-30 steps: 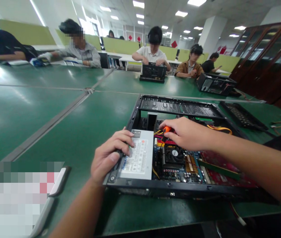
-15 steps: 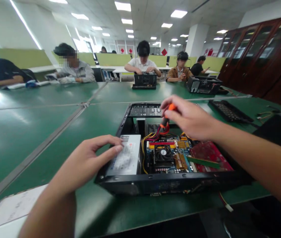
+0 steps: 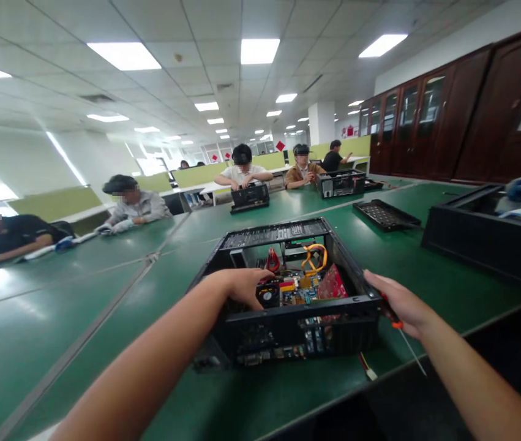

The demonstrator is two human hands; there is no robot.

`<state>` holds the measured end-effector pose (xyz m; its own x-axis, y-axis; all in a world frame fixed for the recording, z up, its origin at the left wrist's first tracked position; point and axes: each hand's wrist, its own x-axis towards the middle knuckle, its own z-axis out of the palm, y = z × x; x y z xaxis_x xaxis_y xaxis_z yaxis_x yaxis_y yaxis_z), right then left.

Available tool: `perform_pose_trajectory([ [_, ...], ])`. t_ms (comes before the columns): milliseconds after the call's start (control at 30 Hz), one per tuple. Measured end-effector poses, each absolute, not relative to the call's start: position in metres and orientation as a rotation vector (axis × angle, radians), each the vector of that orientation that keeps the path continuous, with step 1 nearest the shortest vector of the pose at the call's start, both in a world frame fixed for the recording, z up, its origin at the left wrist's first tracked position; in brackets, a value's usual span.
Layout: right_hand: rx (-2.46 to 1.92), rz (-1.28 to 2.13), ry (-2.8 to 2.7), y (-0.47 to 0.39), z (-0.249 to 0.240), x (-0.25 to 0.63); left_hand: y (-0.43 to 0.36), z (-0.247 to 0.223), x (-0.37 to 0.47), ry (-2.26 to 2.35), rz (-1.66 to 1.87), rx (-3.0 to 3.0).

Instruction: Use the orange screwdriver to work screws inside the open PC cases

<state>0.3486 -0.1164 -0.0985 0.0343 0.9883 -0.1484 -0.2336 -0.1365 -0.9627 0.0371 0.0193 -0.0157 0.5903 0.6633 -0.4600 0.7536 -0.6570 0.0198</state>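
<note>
A black computer case (image 3: pixel 294 312) lies on its side, uncovered, with its circuit board (image 3: pixel 303 288) facing up. My left hand (image 3: pixel 244 285) reaches into the left part of the case, its thumb and fingers apart beside the black CPU fan (image 3: pixel 268 296). It hides what lies beneath it. At the right wall of the case, my right hand (image 3: pixel 402 303) is closed on a screwdriver (image 3: pixel 397 324) with an orange-and-dark handle; the shaft points down and right, away from the case. Yellow cables (image 3: pixel 315 257) and a red card (image 3: pixel 332 283) show inside.
A loose cable connector (image 3: pixel 370 372) lies by the case's near right corner. Farther right are a perforated black panel (image 3: pixel 386 214) and another dark case (image 3: pixel 485 245) with a gloved hand above it. Several people sit across the green table (image 3: pixel 104 318).
My right hand has moved with the screwdriver from above the board to the case's right wall. My left hand has shifted right, deeper into the case. The view has tilted up.
</note>
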Motion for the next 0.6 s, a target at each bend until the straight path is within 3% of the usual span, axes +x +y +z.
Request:
perform_pose_trajectory([
  [200, -1.068, 1.400, -0.908, -0.113, -0.071, 0.288, 0.041, -0.012, 0.031, 1.195, -0.766, 2.754],
  [333, -1.080, 1.388, -0.944, -0.092, -0.074, 0.246, 0.059, 0.003, 0.008, 1.360, -0.638, 2.737],
  [600, -1.035, 1.420, -1.105, 0.019, -0.088, 0.082, 0.083, 0.000, -0.130, 1.728, -0.366, 2.381],
])
